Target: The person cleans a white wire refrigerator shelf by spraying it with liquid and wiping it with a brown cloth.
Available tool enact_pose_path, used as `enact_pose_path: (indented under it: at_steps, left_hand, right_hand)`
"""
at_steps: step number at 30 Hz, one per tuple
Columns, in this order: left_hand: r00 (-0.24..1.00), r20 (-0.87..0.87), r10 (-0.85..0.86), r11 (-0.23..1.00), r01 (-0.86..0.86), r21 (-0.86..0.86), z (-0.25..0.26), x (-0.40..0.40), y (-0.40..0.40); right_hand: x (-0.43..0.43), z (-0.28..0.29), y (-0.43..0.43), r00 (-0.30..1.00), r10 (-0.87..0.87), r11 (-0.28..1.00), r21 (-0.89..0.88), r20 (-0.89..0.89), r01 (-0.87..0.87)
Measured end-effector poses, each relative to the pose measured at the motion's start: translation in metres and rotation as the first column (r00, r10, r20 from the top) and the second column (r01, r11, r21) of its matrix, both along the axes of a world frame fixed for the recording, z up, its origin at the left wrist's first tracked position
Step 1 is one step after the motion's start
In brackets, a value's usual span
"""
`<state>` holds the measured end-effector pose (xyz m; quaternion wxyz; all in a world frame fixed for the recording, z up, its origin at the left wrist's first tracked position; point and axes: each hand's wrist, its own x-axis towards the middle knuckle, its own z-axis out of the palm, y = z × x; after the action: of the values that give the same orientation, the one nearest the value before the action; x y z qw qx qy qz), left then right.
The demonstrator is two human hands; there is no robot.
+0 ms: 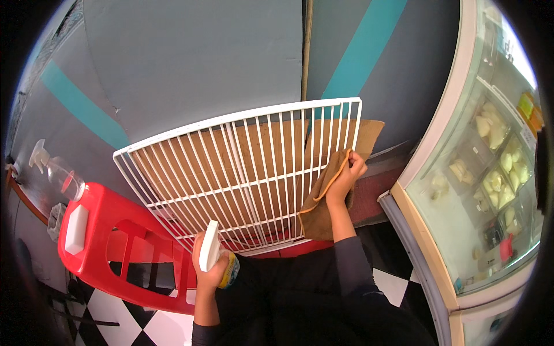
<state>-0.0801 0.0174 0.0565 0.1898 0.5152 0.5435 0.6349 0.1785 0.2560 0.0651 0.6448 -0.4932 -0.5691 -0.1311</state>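
A white wire shelf rack (242, 186) stands tilted before me, cardboard (272, 151) showing behind its bars. My left hand (207, 264) grips a spray bottle with a white trigger head (210, 246) and a yellow-and-blue label, close to the rack's lower left edge. At the rack's right side my right hand (344, 177) holds a brown cloth with orange edging (322, 207), which lies against the bars. The fingertips of that hand pinch the cloth's upper corner beside the outer bar. The hand partly covers the cloth.
At left is a red plastic stool (99, 233) bearing a clear spray bottle (65, 177) and a white block (76, 229). A glass display case (437, 207) with bagged pale items flanks the right. A grey wall (194, 56) rises behind; the floor is black-and-white checkered (166, 328).
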Motion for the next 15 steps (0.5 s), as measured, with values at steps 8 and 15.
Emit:
enact_pose_path:
  at_steps: [8,15]
  left_hand:
    - [0.993,0.111,-0.034,0.999,0.033,0.005,0.005,0.003,0.000]
    - [0.988,0.149,-0.046,0.998,0.038,0.059,0.006,0.004,-0.004]
  right_hand:
    - [0.002,-0.009,-0.011,0.974,0.163,0.987,0.038,-0.159,-0.159]
    - [0.014,0.045,-0.003,0.983,-0.003,0.998,0.054,-0.183,0.013]
